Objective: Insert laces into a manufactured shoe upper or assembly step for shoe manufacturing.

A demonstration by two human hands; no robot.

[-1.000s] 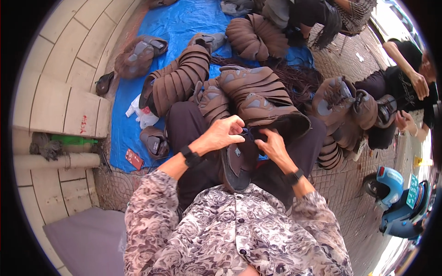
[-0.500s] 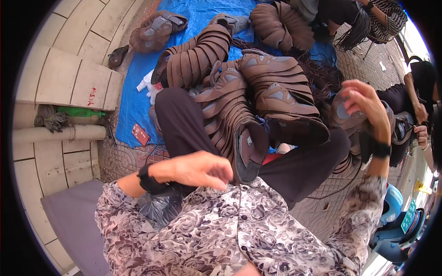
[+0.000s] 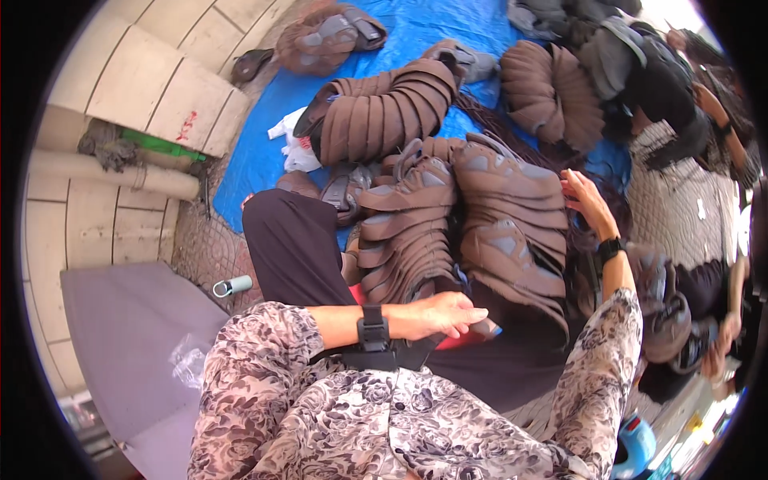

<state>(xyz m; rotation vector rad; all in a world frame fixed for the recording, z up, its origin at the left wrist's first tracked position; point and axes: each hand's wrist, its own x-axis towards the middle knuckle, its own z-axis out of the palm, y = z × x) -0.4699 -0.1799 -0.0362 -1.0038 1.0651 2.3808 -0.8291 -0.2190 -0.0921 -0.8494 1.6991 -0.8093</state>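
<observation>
Two rows of nested brown shoe uppers with grey patches, a left stack (image 3: 406, 244) and a right stack (image 3: 512, 216), lie in front of my lap. My left hand (image 3: 445, 314) hovers near their close ends, fingers curled and thumb pointing right. A small piece with a blue tip shows beside the thumb; whether it is held cannot be made out. Farther off, my right hand (image 3: 590, 206) reaches along the outer side of the right stack, its fingers apart and the tips against the uppers. Dark straps circle both wrists.
A blue tarp (image 3: 260, 164) carries further bundles of brown uppers (image 3: 388, 104) and a white plastic bag (image 3: 298, 146). Dark cords (image 3: 500, 120) run between bundles. At left are a grey board (image 3: 144, 336), a bottle (image 3: 232, 286) and a tiled wall. Other people sit at right.
My right hand has come down from the air onto the right stack's side. My left hand has moved right, across the near ends. The view has shifted, so the scene sits differently.
</observation>
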